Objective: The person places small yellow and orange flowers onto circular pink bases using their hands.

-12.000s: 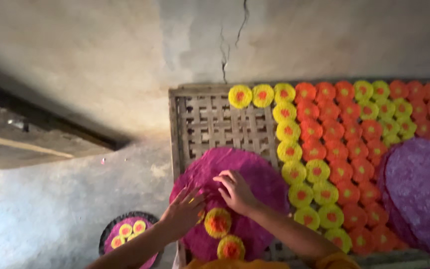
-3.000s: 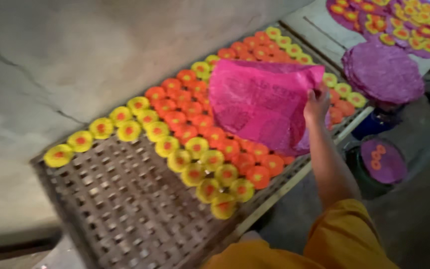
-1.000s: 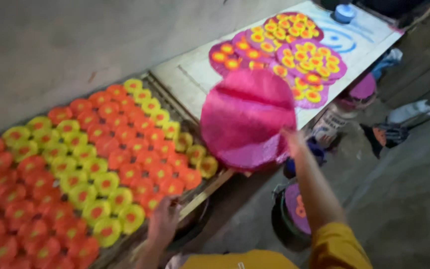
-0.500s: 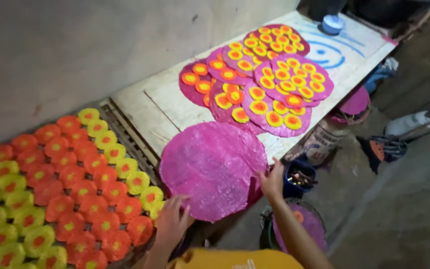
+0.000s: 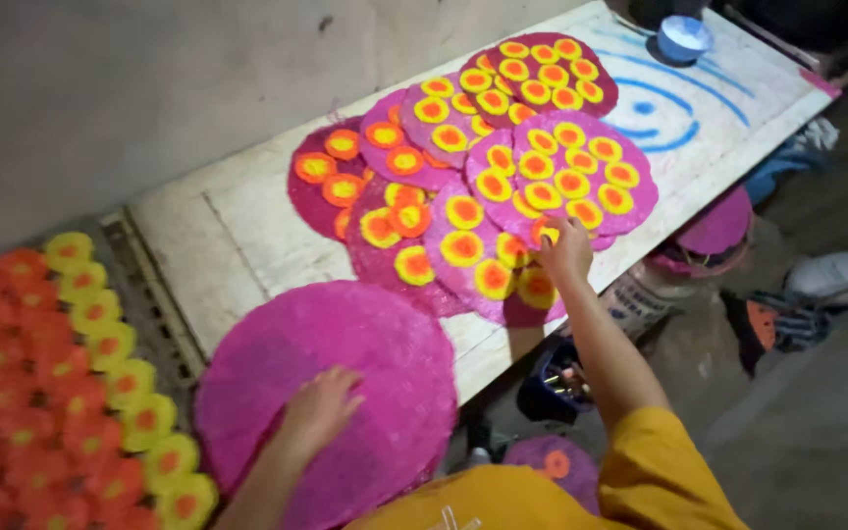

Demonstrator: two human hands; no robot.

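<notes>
Discs of rough, fibrous pink material are overlapping on the pale board surface [image 5: 247, 236], each one studded with round yellow-and-orange flower shapes. The right hand [image 5: 566, 247], arm stretching forward, is reaching to the near edge of the decorated discs [image 5: 503, 186], fingers bunching on one flower shape [image 5: 545, 233]. The left hand [image 5: 321, 407] is lying flat, fingers loosely spread, on a plain pink disc [image 5: 331, 388]. Loose flower shapes [image 5: 61, 383] are sitting in rows on a slatted rack at the left.

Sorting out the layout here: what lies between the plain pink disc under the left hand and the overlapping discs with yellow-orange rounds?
In the head view, only a bare strip of white board separates the plain pink disc from the decorated discs.
</notes>
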